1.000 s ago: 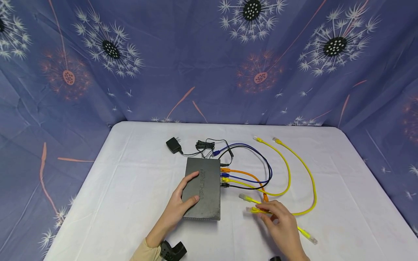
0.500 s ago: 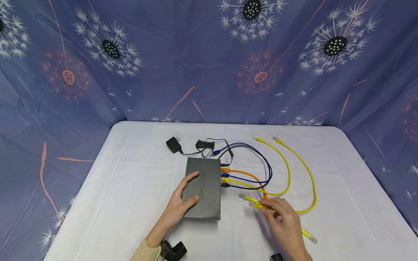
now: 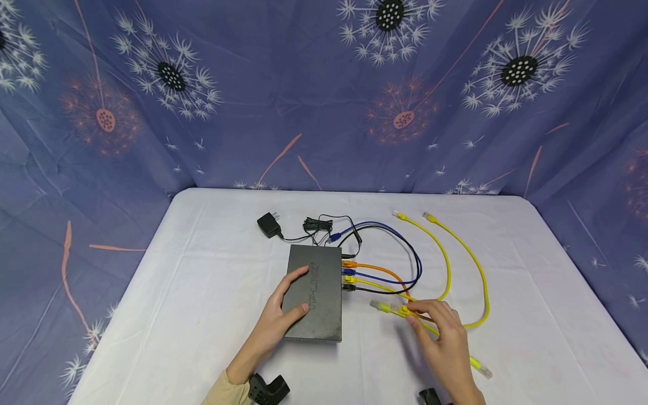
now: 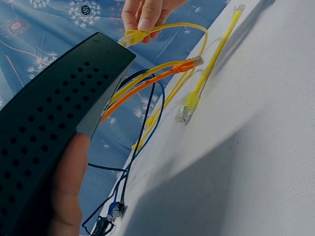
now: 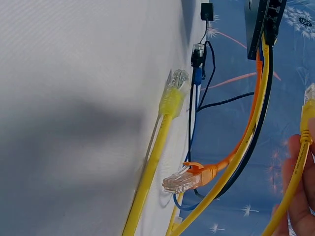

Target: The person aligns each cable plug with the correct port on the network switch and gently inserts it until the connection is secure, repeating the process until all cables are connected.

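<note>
My left hand (image 3: pixel 275 320) grips the black TP-Link network switch (image 3: pixel 324 292) by its left side, with thumb and a finger on top. In the left wrist view the switch is raised above the tabletop. To its right, my right hand (image 3: pixel 445 337) pinches the yellow network cable (image 4: pixel 135 37) just behind its clear plug. That plug points toward the switch; the head view shows a gap between them. Orange, blue, yellow and black cables run from the switch's right side. Beneath my right hand lies a shorter yellow cable (image 5: pixel 165 118), with clear plugs at both ends.
Behind the switch lie a black power adapter (image 3: pixel 269 225) and its bundled cord (image 3: pixel 318 225). A blue plug (image 3: pixel 334 238) rests beside them. Two yellow cable ends point to the far edge of the white table (image 3: pixel 531 281). A patterned blue curtain (image 3: pixel 304 84) hangs behind.
My right hand has shifted slightly right and toward the far side, carrying the yellow plug along. The left hand and the switch look unmoved.
</note>
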### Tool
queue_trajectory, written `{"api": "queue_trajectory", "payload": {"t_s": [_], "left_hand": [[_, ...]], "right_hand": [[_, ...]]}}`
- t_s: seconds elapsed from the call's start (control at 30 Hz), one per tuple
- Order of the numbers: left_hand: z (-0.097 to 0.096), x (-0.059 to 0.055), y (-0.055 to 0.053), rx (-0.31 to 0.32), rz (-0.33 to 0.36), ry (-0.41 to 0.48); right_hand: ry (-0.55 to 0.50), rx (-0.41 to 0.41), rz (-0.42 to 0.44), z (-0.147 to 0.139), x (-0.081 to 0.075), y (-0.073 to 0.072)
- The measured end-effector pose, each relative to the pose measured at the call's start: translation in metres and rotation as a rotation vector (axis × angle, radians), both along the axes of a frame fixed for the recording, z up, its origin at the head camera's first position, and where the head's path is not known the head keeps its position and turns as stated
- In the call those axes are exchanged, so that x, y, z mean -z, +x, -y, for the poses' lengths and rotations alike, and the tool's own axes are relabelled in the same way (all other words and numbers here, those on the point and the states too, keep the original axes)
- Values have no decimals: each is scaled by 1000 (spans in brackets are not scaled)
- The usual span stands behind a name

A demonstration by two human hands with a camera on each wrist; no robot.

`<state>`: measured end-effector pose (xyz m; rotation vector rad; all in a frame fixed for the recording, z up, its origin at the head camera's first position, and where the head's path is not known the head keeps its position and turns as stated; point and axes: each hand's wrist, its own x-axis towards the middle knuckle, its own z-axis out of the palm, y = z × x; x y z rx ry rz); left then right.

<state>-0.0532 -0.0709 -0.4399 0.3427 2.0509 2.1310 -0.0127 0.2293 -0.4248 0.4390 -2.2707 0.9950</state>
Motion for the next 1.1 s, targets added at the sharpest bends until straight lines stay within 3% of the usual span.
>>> {"api": "queue_trajectory", "payload": {"t_s": [0.33, 0.8, 1.1], "left_hand": [[0, 0, 1, 3, -12, 3], [-1, -1, 1, 8, -34, -4], [-1, -2, 1, 9, -30, -1]], "right_hand": [[-81, 2, 106, 2, -3, 0], [-148, -35, -19, 6, -4, -12], [-149, -49, -71, 25, -37, -13]]}}
